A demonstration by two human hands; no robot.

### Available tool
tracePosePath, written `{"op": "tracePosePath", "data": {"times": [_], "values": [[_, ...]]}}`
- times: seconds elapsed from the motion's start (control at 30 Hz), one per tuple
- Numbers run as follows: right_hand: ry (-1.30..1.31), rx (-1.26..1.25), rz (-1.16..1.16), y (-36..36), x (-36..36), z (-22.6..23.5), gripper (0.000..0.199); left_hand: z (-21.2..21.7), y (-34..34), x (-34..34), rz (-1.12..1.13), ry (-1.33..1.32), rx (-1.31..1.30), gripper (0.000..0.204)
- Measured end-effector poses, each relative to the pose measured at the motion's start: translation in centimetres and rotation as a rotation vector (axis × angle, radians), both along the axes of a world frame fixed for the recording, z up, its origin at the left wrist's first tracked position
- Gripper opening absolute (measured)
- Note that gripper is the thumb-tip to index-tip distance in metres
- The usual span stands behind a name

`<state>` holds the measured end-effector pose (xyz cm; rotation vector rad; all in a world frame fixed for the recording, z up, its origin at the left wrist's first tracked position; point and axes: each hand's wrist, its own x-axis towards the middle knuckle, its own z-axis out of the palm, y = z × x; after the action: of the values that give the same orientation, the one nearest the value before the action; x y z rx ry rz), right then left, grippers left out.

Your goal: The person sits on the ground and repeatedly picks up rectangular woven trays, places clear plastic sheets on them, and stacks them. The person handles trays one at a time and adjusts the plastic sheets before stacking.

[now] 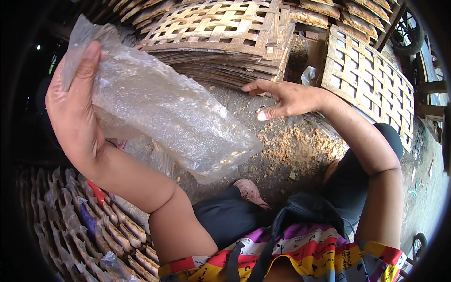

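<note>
My left hand (77, 101) is raised at the left, its thumb pressed over the edge of a clear plastic sheet (164, 105). The sheet looks like a flattened bag, dusted with whitish specks, and slants down to the right in front of me. Behind it, most of my left fingers are hidden. My right hand (284, 99) hovers apart from the sheet, thumb and fingers spread, holding nothing. Just beyond its fingertips stands a stack of woven bamboo trays (211, 28).
Brownish crumbs (296, 150) litter the ground below my right hand. Another woven bamboo panel (369, 77) leans at the right. Rows of plastic-wrapped slabs (89, 225) fill the lower left, and more slabs (324, 14) are piled at the back. A pink clog (251, 192) shows beneath me.
</note>
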<state>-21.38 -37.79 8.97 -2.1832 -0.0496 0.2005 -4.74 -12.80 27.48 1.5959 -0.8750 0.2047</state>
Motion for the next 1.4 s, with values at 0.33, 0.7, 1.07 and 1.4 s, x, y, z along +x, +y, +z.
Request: {"op": "tracePosePath", "data": {"times": [0.33,0.7,1.07,1.4], "values": [[-0.238,0.372,0.188,6.0,1.9,1.3,0.096,-1.5,-2.9,-4.3,-0.220,-0.085,0.250,0.016],[-0.460,0.774,-0.065,7.8,0.5,3.5,0.065,-2.2,-4.5,-4.2,-0.259,-0.195,0.327,0.011],[-0.458,0.348,-0.374,6.8,-0.5,4.5,0.022,-2.9,-6.0,-4.7,-0.211,-0.277,0.210,0.017],[-0.004,-0.090,0.002,1.8,-2.6,-1.0,0.037,-1.3,-3.9,-3.1,0.045,-0.082,-0.033,0.020]]}}
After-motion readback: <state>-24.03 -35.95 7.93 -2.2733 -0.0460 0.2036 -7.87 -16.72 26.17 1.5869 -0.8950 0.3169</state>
